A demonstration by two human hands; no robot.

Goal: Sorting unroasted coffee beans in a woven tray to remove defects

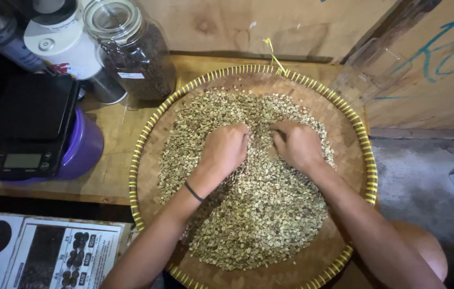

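Pale greenish beans (pixel 254 214) are what both hands are buried in right now, looks like raw unroasted coffee to me. Left hand (pixel 226 149) is knuckles up with the fingers curled down into the pile, and the right hand (pixel 296 143) sits just beside it doing the same, fingertips dug in. Can't honestly tell if either one has actually pinched a bean or is just resting loose, the fingers are hidden in the heap. Left wrist has a thin black band (pixel 194 191) on it.

Beans are spread across the middle of a big round woven tray (pixel 146 160) with a yellow-striped rim, sitting on a wooden table (pixel 112 134). Off to the left there's a black digital scale (pixel 29 126) perched on a purple tub (pixel 85 150), and behind that a glass jar (pixel 136 51) full of dark roasted beans. Clear plastic container (pixel 369 72) leans by the wall on the right.
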